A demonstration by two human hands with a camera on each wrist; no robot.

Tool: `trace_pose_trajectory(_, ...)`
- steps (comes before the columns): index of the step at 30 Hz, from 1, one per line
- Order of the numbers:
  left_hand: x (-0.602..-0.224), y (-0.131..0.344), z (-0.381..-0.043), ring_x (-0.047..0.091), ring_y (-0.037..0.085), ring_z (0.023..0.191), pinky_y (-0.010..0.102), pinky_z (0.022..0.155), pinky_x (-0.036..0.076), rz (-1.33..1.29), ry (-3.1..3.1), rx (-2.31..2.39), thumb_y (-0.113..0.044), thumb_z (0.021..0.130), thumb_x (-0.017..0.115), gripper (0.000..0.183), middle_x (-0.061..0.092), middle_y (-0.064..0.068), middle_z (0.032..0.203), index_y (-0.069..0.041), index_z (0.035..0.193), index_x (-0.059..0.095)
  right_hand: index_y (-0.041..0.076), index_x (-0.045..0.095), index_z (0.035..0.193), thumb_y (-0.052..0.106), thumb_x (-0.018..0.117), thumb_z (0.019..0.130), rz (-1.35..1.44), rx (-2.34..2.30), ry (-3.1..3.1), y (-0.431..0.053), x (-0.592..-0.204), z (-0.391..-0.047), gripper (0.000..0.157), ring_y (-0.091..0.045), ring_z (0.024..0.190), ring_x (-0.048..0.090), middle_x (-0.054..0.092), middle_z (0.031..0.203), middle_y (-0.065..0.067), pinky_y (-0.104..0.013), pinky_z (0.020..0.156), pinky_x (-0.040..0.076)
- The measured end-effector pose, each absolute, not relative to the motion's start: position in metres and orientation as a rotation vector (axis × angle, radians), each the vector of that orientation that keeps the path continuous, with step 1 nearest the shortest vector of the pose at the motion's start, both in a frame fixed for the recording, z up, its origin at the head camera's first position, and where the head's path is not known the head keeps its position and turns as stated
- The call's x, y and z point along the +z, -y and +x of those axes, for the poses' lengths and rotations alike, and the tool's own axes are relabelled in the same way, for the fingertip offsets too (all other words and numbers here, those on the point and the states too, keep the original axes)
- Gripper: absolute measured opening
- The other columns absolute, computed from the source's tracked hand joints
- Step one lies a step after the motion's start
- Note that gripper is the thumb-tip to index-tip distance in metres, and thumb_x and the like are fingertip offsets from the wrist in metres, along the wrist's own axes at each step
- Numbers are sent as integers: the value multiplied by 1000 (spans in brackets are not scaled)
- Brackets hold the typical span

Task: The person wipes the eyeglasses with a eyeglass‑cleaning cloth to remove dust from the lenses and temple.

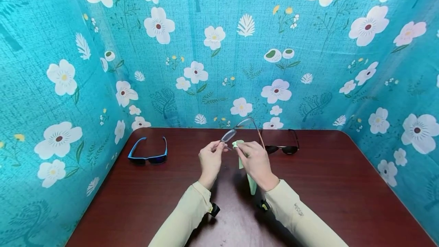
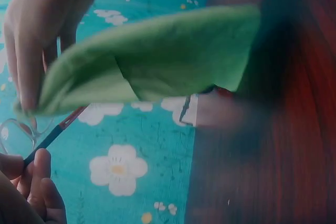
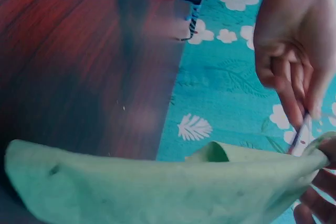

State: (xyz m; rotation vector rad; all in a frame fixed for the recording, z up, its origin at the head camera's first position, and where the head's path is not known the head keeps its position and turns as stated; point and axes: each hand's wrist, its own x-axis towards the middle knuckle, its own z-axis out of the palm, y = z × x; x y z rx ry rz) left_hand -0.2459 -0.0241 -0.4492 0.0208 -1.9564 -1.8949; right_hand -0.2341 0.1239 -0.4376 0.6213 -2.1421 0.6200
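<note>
1. Eyeglasses [image 1: 228,135]: in the air over the far half of the table [image 1: 164,201], ahead of both hands. Front's long axis runs diagonally, from the left hand up to the far right; the visible temple slopes back down toward the person, past the right hand.
2. Left hand [image 1: 210,162]: thumb and forefinger pinch one end of the glasses' frame.
3. Right hand [image 1: 256,163]: thumb and fingers pressed together, pinching the green cloth [image 1: 252,184] at its upper end. Contact between cloth and lens: can't tell.
4. Cloth: soft, thin, folded, light green; long axis trails from the fingertips down and back toward the person.
5. Glasses build: clear lenses, thin frame, slim temple, reddish-brown toward its tip.
6. Blue-framed sunglasses [image 1: 157,159]: table left, dark lenses toward the person, temples pointing away.
7. Dark sunglasses [image 1: 289,149]: table right, partly behind the right hand, thin metal-looking frame, rounded lenses, lens side nearest the person.
8. Table: glossy, dark red-brown, wood-grained. Backdrop [image 1: 226,10]: turquoise, woven-looking, white flower print. Sleeves [image 1: 186,210]: pale cream fabric.
</note>
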Motion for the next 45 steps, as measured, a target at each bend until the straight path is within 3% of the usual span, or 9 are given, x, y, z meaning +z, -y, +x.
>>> trace_pose_trajectory(5, -451, 18, -244, 69, 19, 72, 21, 59, 50, 71, 1977, -1925, -14, 87, 70, 16, 72, 7, 81, -1, 95, 74, 6, 76, 93, 8, 77, 77, 709, 570, 2159, -114, -442, -236, 16, -22, 79, 63, 71, 89, -6, -37, 67, 51)
trace_pose_trajectory(10, -454, 18, -242, 69, 20, 75, 36, 64, 55, 140, 1908, -2082, -15, 86, 71, 19, 72, 10, 89, 1, 97, 73, 5, 75, 97, 5, 78, 75, 787, 541, 2175, -111, -444, -236, 22, -21, 77, 64, 71, 87, -6, -36, 68, 51)
trace_pose_trajectory(18, -452, 24, -245, 70, 19, 71, 21, 55, 51, 140, 1833, -2221, -11, 88, 68, 21, 71, 16, 89, 5, 100, 70, 5, 74, 98, 2, 77, 75, 840, 499, 2202, -118, -444, -238, 23, -20, 79, 64, 70, 87, -4, -36, 70, 51)
trace_pose_trajectory(27, -448, 34, -248, 69, 14, 65, 18, 53, 48, 135, 1768, -2241, -6, 89, 65, 16, 70, 17, 85, 7, 97, 69, 7, 72, 96, 3, 76, 76, 879, 459, 2213, -134, -448, -237, 21, -20, 77, 62, 69, 85, -2, -36, 66, 49)
trace_pose_trajectory(38, -448, 44, -250, 69, 35, 79, 22, 56, 50, 161, 1737, -2263, -8, 90, 65, 18, 70, 19, 86, 8, 99, 68, 7, 72, 97, 3, 75, 77, 928, 431, 2243, -161, -457, -236, 22, -19, 78, 61, 68, 87, -1, -35, 64, 47)
trace_pose_trajectory(45, -450, 36, -252, 68, 13, 64, 19, 53, 48, 131, 1712, -2266, -8, 89, 66, 17, 70, 17, 83, 8, 95, 68, 6, 70, 99, -1, 75, 75, 941, 501, 2222, -153, -454, -234, 25, -20, 85, 64, 68, 92, -3, -37, 72, 53)
